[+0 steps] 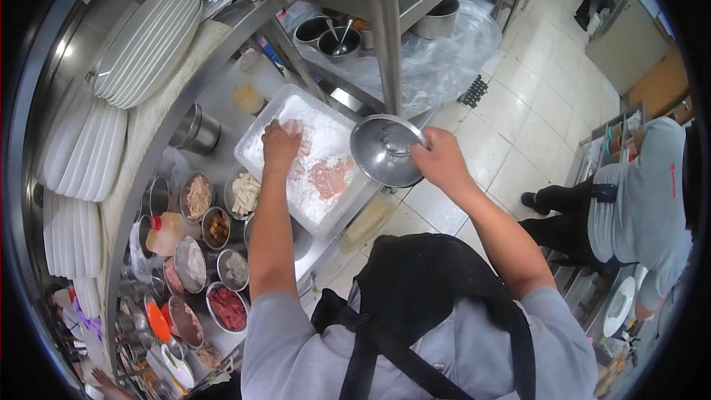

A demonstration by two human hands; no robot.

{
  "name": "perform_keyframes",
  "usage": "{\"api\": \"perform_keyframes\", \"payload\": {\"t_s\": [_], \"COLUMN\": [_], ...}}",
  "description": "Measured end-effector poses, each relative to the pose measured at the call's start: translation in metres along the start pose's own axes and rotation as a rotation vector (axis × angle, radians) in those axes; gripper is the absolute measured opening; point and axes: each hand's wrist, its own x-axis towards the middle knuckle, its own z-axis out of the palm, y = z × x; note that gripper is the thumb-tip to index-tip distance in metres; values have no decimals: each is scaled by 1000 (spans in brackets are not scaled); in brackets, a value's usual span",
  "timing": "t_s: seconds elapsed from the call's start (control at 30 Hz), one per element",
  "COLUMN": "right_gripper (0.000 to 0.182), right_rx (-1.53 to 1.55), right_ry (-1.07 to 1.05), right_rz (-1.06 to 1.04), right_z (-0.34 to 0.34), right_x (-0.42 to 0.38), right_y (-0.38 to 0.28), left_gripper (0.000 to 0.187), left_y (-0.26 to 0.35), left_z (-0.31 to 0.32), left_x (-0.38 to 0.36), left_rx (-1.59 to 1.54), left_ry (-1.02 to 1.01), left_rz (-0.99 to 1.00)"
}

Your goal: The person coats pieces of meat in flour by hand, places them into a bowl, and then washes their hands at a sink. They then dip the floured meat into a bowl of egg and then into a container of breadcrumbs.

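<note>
A white plastic tub (255,167) holds white powder that looks like flour (315,122), with slices of pale pink raw meat (330,179) lying in it. My left hand (281,147) reaches into the tub's far left part, its fingers bent down around a powder-dusted slice of meat; the fingertips are partly hidden. By its rim, my right hand (444,157) grips a steel bowl (374,150), tilted beside the tub's right edge. The bowl's inside is shiny and shows no food.
Several steel containers of ingredients, including red raw meat (227,307), crowd the counter at left. Stacked white plates (152,41) stand on a shelf above. A metal post (381,37) rises just beyond the bowl. A co-worker in a grey shirt (641,192) stands at right.
</note>
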Motion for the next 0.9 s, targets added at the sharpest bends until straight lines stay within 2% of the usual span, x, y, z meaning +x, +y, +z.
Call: {"api": "perform_keyframes", "payload": {"t_s": [0.03,0.1,0.13,0.23,0.27,0.3,0.37,0.4,0.5,0.57,0.63,0.7,0.77,0.83,0.87,0.9], "right_gripper": [17,17,17,17,17,17,17,18,19,19,19,19,19,18,18,17], "right_rx": [60,118,173,136,139,131,126,160,157,117,220,245,267,213,213,216], "right_ry": [43,21,9,32,23,13,-7,-4,-5,-16,-45,-49,-56,-40,-37,-43], "right_rz": [27,64,105,86,88,105,121,122,102,75,153,149,155,86,86,86], "right_z": [0,-4,-5,-5,-6,-6,-4,-5,-5,-4,-6,-6,-6,-4,-5,-6], "right_x": [-2,-6,-10,-11,-11,-9,-10,-10,-8,-12,-12,-13,-15,-14,-14,-13], "right_y": [9,19,22,35,39,42,41,33,38,42,31,27,30,37,36,35], "left_gripper": [60,57,57,56,52,52,47,43,44,44,44,41,35,32,35,35], "left_y": [2,-2,-19,-10,-8,-9,-12,3,0,-4,-17,-35,-41,-26,-17,-14], "left_z": [-16,-46,-29,-38,-35,-31,-26,-47,-64,-60,-48,-41,-35,-45,-51,-47], "left_x": [-4,-10,-13,-37,-46,-53,-64,-70,-68,-69,-55,-35,-28,-32,-28,-31], "left_rx": [5,-16,107,-15,58,60,287,299,194,226,259,-17,78,347,164,166], "left_ry": [-2,-780,-858,-753,-600,-601,-444,-584,-694,-717,-722,-650,-671,-541,-701,-700], "left_rz": [-11,-98,38,79,97,87,217,227,234,248,269,149,134,217,146,151]}}
